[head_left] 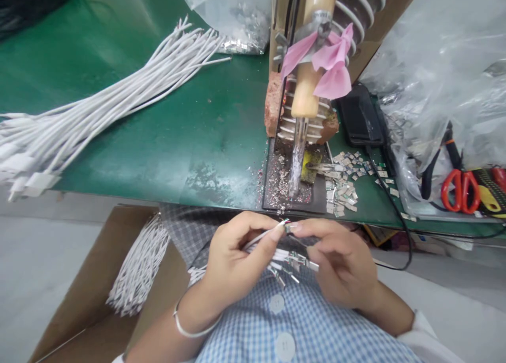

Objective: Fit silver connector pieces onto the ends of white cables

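Note:
My left hand (233,260) is closed around several thin white cables, one of them pinched between thumb and forefinger. That cable (259,238) ends in short coloured wires. At its tip, the thumb and forefinger of my right hand (346,260) pinch a small metal connector (291,228). Whether wires and connector touch is too small to tell. Below, other cable ends with metal connectors (294,260) stick out between my hands. Just beyond my fingers, a wooden-handled soldering iron (306,91) hangs tip down over a dark plate (272,192) strewn with solder bits.
A pile of loose connectors (343,192) lies right of the plate. Bundled white cables (130,91) rest on the green table (205,126). More cables (140,268) fill a cardboard box (93,247) at lower left. A phone (360,115), black cord (405,236) and red-handled scissors (460,192) are at right.

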`<state>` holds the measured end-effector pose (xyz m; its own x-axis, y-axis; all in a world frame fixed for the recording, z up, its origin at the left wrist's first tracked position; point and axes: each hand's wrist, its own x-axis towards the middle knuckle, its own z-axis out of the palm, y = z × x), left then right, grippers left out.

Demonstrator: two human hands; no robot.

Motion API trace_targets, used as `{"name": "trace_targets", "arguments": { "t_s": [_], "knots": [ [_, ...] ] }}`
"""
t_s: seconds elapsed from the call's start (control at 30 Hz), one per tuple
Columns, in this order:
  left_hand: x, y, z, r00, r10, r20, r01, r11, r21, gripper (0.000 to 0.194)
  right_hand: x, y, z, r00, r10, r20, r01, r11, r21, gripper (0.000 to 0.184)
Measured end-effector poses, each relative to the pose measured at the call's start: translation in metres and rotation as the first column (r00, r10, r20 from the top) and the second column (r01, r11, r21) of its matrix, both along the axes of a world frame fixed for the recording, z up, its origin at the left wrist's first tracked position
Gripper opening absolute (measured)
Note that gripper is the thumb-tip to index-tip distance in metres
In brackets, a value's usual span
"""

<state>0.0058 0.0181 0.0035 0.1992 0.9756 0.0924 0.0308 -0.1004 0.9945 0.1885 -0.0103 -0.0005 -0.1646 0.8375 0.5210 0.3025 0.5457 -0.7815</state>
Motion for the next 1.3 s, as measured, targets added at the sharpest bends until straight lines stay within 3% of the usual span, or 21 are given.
{"name": "trace_targets", "arguments": {
  "t_s": [0.2,0.93,1.3],
  "knots": [
    [-0.007,0.006,0.004,0.961,-0.187,0.202,0.227,0.953,-0.199,0.014,0.003,0.002,-0.003,0.997,-0.075,0.018,0.075,0.997,0.013,0.022],
    [-0.004,0.033,0.015,0.959,-0.261,0.106,0.273,0.955,-0.118,0.013,0.001,0.013,0.006,0.986,-0.135,0.100,0.131,0.990,0.048,0.019],
    [0.000,0.039,0.024,0.971,-0.211,0.109,0.226,0.962,-0.150,0.015,-0.001,0.017,0.007,0.985,-0.161,0.062,0.160,0.987,0.020,0.019]
  ]
}}
